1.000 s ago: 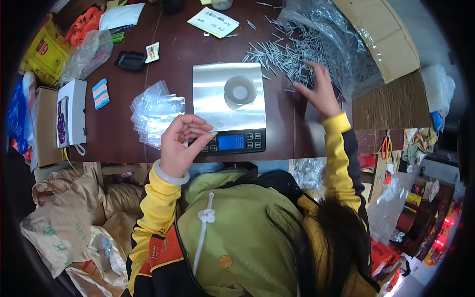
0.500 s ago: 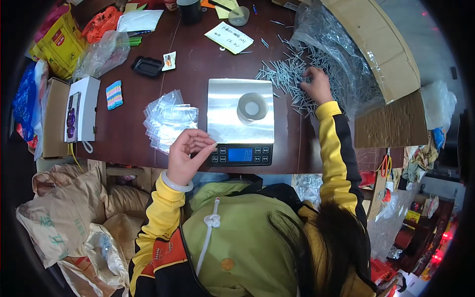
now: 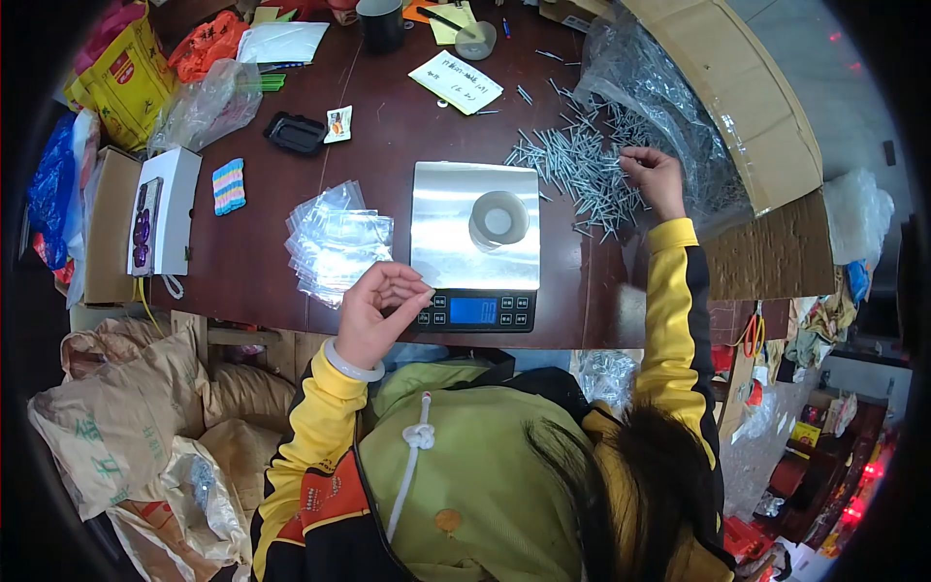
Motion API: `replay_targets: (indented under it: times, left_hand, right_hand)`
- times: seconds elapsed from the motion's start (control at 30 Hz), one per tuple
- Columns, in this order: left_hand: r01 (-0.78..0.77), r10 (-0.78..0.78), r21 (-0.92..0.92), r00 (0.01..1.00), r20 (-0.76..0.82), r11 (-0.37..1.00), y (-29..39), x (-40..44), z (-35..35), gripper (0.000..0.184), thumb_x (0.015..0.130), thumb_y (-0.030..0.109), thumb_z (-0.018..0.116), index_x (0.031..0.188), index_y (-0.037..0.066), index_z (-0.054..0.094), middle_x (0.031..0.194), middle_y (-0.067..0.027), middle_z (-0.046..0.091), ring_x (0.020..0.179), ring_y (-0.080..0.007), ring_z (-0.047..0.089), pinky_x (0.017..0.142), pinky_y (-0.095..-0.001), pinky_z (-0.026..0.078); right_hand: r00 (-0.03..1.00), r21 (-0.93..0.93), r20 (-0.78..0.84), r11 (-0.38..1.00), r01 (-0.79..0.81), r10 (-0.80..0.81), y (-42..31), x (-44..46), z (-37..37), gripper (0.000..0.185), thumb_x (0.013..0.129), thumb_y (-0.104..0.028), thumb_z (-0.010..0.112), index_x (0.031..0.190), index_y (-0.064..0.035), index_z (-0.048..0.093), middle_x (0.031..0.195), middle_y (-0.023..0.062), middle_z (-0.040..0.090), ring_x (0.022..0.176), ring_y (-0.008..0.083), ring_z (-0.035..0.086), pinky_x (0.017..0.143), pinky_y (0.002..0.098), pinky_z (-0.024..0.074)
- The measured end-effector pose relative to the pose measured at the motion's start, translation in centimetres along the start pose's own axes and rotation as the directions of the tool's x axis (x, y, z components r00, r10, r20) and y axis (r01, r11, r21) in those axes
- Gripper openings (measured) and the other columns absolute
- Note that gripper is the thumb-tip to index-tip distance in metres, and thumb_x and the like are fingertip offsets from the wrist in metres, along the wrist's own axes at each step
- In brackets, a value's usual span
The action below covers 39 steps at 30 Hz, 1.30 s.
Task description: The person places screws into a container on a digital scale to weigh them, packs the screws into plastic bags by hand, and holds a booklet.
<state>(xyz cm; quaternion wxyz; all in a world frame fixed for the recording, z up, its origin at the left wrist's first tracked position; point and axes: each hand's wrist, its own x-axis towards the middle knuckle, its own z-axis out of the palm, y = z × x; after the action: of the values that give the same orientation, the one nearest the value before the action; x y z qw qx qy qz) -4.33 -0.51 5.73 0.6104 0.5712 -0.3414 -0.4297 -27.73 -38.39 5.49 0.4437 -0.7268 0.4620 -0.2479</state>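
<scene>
My right hand (image 3: 655, 180) reaches into the spread pile of thin silver nails (image 3: 572, 160). Its fingertips are pinched together among the nails; how many they hold is hidden. My left hand (image 3: 386, 308) hovers by the lower left corner of the digital scale (image 3: 425, 228), fingers curled and thumb close to the index fingertip. Anything in that pinch is too small to make out. A translucent round cup (image 3: 500, 219) stands on the scale's steel plate. The blue display (image 3: 472, 310) is lit. Clear plastic bags (image 3: 339, 242) lie in a stack left of the scale.
An open cardboard box (image 3: 737, 87) with plastic lining lies at the right, nails spilling from it. A handwritten card (image 3: 456, 81), a black tray (image 3: 295, 133) and a striped cloth (image 3: 228, 186) are farther back. A white box (image 3: 173, 213) stands at the left.
My right hand has moved to the right across the nail pile, uncovering nails where it was. My left hand stays by the scale's corner. The whole view has shifted slightly.
</scene>
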Motion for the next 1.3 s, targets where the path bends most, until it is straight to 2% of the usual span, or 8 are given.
replay_targets:
  times: [0.23,0.5,0.6,0.93,1.03,1.13,1.23,1.3]
  left_hand:
    - [0.013,-0.013,-0.002,1.000,-0.009,1.000,-0.6,-0.1,-0.1,0.025,0.084,-0.006,0.062,0.107,-0.003,0.052,0.095,-0.0102,0.063,0.088,-0.0139,0.063,0.081,-0.0272,0.054]
    - [0.026,-0.026,0.010,1.000,-0.011,1.000,-0.5,-0.2,0.0,0.025,0.084,-0.006,0.063,0.106,-0.002,0.052,0.096,-0.0099,0.064,0.088,-0.0135,0.063,0.081,-0.0265,0.053]
    - [0.025,-0.025,0.010,1.000,-0.018,1.000,-0.5,-0.3,-0.2,0.024,0.084,-0.006,0.063,0.106,-0.002,0.052,0.096,-0.0099,0.064,0.088,-0.0134,0.063,0.081,-0.0263,0.053]
    - [-0.034,0.063,0.212,0.990,-0.130,0.977,-1.4,-0.3,-2.5,0.020,0.083,-0.003,0.065,0.102,-0.002,0.058,0.095,-0.0086,0.067,0.088,-0.0126,0.065,0.079,-0.0255,0.052]
    - [-0.021,0.118,0.489,0.979,-0.169,0.872,-1.2,-0.7,-4.0,0.019,0.080,0.001,0.066,0.099,0.000,0.064,0.095,-0.0107,0.069,0.087,-0.0192,0.068,0.079,-0.0283,0.052]
    - [-0.114,0.218,0.703,0.974,-0.059,0.702,-0.8,-0.8,-5.1,0.026,0.076,0.002,0.067,0.103,0.003,0.066,0.104,-0.0154,0.068,0.099,-0.0327,0.065,0.086,-0.0341,0.051]
    - [-0.223,0.268,0.816,0.959,0.086,0.533,-1.2,-0.7,-4.4,0.027,0.076,0.003,0.066,0.103,0.003,0.067,0.112,-0.0164,0.065,0.112,-0.0345,0.059,0.092,-0.0383,0.049]
    - [-0.198,0.243,0.844,0.966,0.083,0.498,-2.2,-0.7,-3.9,0.026,0.077,0.002,0.065,0.103,0.002,0.067,0.115,-0.0168,0.064,0.117,-0.0348,0.055,0.095,-0.0409,0.047]
  right_hand:
    - [0.996,0.315,0.087,0.949,-0.032,0.004,-4.0,-1.8,1.5,0.020,0.081,-0.006,0.072,0.100,-0.0001,0.069,0.088,0.0044,0.068,0.075,0.0083,0.062,0.063,0.0209,0.0530]
    - [0.867,0.293,0.466,0.955,0.037,-0.177,-9.8,-6.3,8.7,0.016,0.077,-0.003,0.073,0.093,-0.0002,0.071,0.087,0.0066,0.071,0.074,0.0096,0.065,0.065,0.0220,0.0527]
    - [0.841,0.007,0.414,0.926,0.378,-0.347,-10.1,-7.6,10.8,0.013,0.075,-0.003,0.073,0.088,-0.0012,0.073,0.080,0.0059,0.071,0.071,0.0093,0.065,0.065,0.0231,0.0517]
    - [0.963,0.106,0.197,0.981,0.164,-0.183,-5.3,-3.9,5.0,0.011,0.076,-0.002,0.071,0.088,-0.0004,0.072,0.086,0.0069,0.071,0.075,0.0098,0.064,0.069,0.0228,0.0500]
    - [0.943,-0.406,0.024,0.859,0.312,-0.331,-2.8,-3.3,3.5,0.011,0.076,-0.004,0.071,0.086,-0.0013,0.072,0.084,0.0069,0.071,0.074,0.0127,0.065,0.072,0.0257,0.0505]
    - [0.952,-0.350,-0.048,0.898,0.267,-0.302,-2.5,-3.5,3.3,0.011,0.077,-0.002,0.070,0.087,-0.0009,0.071,0.084,0.0059,0.071,0.077,0.0119,0.065,0.072,0.0246,0.0505]
    - [0.970,0.131,0.088,0.968,0.213,-0.226,-2.1,-2.9,4.1,0.012,0.078,0.000,0.069,0.090,-0.0009,0.071,0.086,0.0044,0.070,0.078,0.0115,0.065,0.071,0.0230,0.0503]
    - [0.931,0.229,0.285,0.959,0.166,-0.230,-5.8,-4.7,5.4,0.012,0.079,0.001,0.069,0.091,0.0004,0.070,0.090,0.0041,0.069,0.080,0.0099,0.063,0.070,0.0215,0.0499]
